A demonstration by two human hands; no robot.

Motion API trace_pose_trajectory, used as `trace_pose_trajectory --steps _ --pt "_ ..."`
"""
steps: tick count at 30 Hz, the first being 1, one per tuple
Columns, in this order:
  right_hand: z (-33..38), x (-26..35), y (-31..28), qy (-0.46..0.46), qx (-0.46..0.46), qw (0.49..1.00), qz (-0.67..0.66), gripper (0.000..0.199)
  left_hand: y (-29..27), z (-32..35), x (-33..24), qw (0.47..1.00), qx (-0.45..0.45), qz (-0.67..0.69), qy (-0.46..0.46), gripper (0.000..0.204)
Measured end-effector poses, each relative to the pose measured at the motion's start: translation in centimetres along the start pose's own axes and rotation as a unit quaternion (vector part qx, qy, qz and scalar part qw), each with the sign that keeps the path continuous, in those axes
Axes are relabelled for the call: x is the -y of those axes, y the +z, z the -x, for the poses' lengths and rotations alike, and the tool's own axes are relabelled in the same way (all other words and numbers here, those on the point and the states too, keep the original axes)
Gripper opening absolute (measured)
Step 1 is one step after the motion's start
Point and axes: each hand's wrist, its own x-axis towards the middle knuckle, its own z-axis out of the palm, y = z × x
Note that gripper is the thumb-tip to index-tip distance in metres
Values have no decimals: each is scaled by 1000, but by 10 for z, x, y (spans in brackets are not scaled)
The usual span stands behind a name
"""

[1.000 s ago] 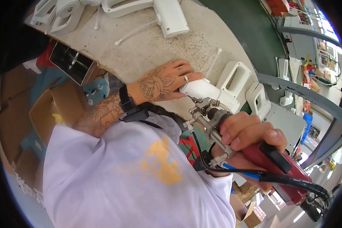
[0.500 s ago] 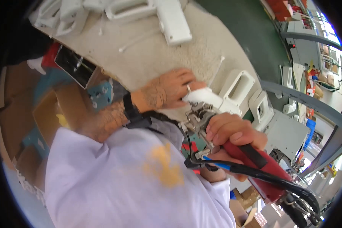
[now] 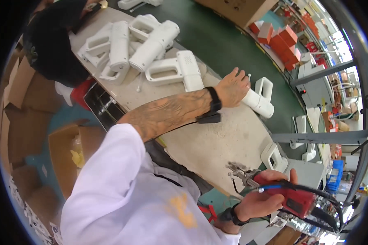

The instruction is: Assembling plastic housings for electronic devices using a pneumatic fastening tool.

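My left hand [image 3: 233, 87] reaches over the far side of the bench, fingers stretched apart. It is at the near end of a white loop-handled plastic housing [image 3: 261, 104], which lies by the green belt; whether they touch is hard to see. In my right hand [image 3: 263, 200] is a red handheld tool [image 3: 302, 201] with a metal jaw-like head, a black hose and a blue tube. Its head hangs over the bench's near edge. Another white housing [image 3: 274, 157] lies at the right end of the bench.
Several white housings [image 3: 155, 47] are heaped on the bench [image 3: 208, 139] at the upper left. A green conveyor belt [image 3: 225, 53] runs behind it. Another person in black [image 3: 53, 45] stands at the far left. Cardboard boxes [image 3: 69, 163] sit below the bench, and a metal post [image 3: 319, 138] crosses at right.
My left hand has moved away from the tool to the far side, together with the white housing. My right hand has drawn the red tool lower and to the right.
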Motion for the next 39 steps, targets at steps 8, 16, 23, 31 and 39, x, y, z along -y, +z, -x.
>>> trace_pose_trajectory --steps 8,16,23,31,39 --pt "64 -4 -33 -216 16 970 -106 48 -27 -36 110 989 136 9 -55 46" --pt "74 40 77 153 826 348 -416 93 -40 5 171 976 194 -92 27 38" --pt "97 56 97 233 827 241 -451 88 -67 33 151 969 180 -98 134 34" --pt "104 54 85 270 768 318 -487 62 -83 41 118 964 193 -74 167 34" --pt "109 -42 36 283 719 578 -264 33 -105 43 101 974 112 71 183 28"
